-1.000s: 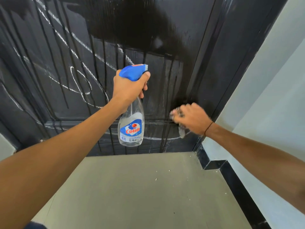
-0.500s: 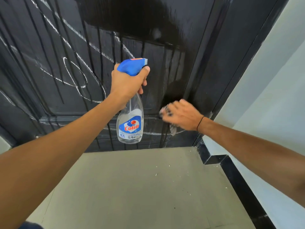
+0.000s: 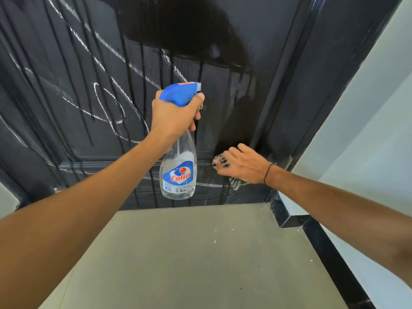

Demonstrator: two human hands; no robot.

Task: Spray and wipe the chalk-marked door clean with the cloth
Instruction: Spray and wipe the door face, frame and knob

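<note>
A black door (image 3: 234,36) fills the upper view, scribbled with white chalk lines (image 3: 107,103) on its left and middle and streaked with dark runs of liquid. Its upper right part is wet and dark. My left hand (image 3: 174,117) grips the neck of a clear spray bottle (image 3: 179,172) with a blue trigger head, held upright in front of the door. My right hand (image 3: 243,163) presses a striped cloth (image 3: 234,181) flat against the door's lower right panel, near the frame; most of the cloth is hidden under the hand.
A grey floor (image 3: 189,259) lies below the door. A pale wall (image 3: 367,121) with a black skirting strip (image 3: 323,248) runs along the right. Small white crumbs dot the floor.
My right hand with the cloth has slid left along the lower panel and a little down. The left hand with the bottle has stayed nearly in place.
</note>
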